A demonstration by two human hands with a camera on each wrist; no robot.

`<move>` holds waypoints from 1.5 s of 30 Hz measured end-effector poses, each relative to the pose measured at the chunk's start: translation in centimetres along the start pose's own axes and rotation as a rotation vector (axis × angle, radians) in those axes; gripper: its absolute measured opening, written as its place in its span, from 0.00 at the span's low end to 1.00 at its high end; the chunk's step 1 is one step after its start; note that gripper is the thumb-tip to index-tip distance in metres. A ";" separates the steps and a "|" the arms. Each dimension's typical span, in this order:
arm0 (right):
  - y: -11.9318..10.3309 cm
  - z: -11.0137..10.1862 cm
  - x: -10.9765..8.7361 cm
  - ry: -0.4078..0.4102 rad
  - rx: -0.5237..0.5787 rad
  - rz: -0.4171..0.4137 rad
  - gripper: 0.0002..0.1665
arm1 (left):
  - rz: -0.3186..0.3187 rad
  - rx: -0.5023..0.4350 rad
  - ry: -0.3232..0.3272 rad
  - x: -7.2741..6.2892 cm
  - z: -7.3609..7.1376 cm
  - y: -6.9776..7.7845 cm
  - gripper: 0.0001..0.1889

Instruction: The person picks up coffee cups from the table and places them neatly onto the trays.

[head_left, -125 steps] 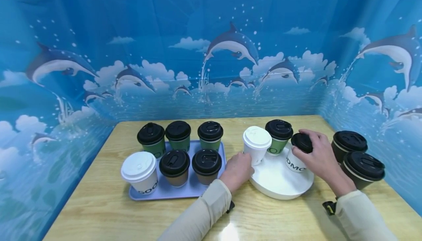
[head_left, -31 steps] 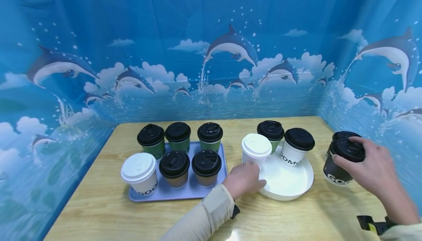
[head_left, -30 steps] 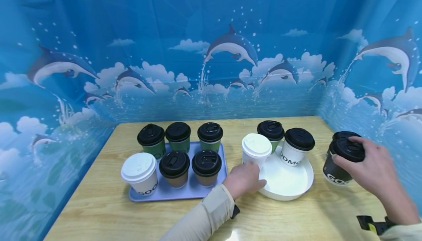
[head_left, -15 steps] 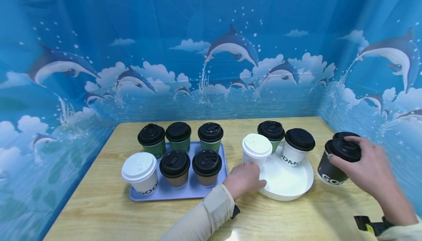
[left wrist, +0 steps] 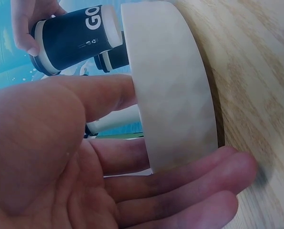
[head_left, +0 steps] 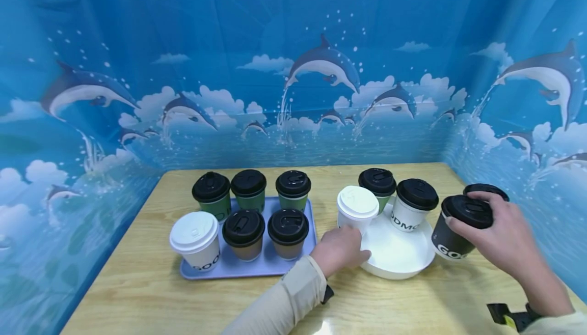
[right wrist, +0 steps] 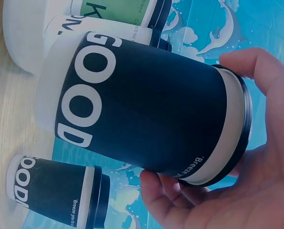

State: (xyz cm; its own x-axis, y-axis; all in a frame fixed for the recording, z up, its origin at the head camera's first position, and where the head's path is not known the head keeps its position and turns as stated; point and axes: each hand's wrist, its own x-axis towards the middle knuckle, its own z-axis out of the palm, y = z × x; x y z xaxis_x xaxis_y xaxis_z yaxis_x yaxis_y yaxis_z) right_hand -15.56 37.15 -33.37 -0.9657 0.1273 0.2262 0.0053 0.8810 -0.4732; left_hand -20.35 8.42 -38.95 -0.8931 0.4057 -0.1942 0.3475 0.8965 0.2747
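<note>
My right hand (head_left: 509,238) grips a black paper coffee cup (head_left: 451,238) around its black lid. The cup hangs slightly tilted at the right edge of a white round dish (head_left: 396,253), its base above the table in the left wrist view. At the dish's near-left side my left hand (head_left: 340,249) holds the rim, with the thumb over it and several fingers along the outer wall (left wrist: 175,95). Inside the dish stand a white-lidded cup (head_left: 356,207), a green cup (head_left: 377,185) and a white cup with a black lid (head_left: 412,207).
A second black cup (right wrist: 51,191) stands on the table at the right, mostly hidden behind my right hand in the head view. On the left, a lilac tray (head_left: 234,272) bears several lidded cups in green, brown and white. A dolphin-print curtain (head_left: 275,70) encloses the table.
Over the last second, my right hand has carried the black cup leftward to the dish. Earlier, it set down the white black-lidded cup in the dish. My left hand stays at the rim.
</note>
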 end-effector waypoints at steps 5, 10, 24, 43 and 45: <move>-0.3 0.1 0.0 0.006 0.006 -0.013 0.50 | 0.009 -0.002 0.006 0.0 0.0 0.0 0.20; -0.3 0.2 0.1 0.009 0.004 -0.035 0.49 | 0.013 -0.001 0.010 -0.1 0.0 -0.1 0.20; -0.7 1.5 -0.1 -0.024 0.009 -0.041 0.50 | 0.007 -0.008 0.000 -0.2 -0.1 0.0 0.20; -1.8 2.3 -0.2 -0.016 0.022 -0.045 0.51 | 0.009 0.001 0.005 -0.1 0.0 -0.1 0.20; -1.9 2.4 -0.2 -0.013 0.027 -0.049 0.51 | 0.009 -0.002 0.006 -0.1 -0.1 -0.1 0.20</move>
State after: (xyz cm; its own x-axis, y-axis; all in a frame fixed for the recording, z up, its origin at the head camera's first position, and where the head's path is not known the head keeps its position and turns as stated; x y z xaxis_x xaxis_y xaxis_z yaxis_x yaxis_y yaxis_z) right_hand -15.97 34.33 -34.50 -0.9680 0.0780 0.2383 -0.0489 0.8733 -0.4848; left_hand -20.31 8.33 -38.89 -0.8918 0.4123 -0.1862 0.3546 0.8927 0.2780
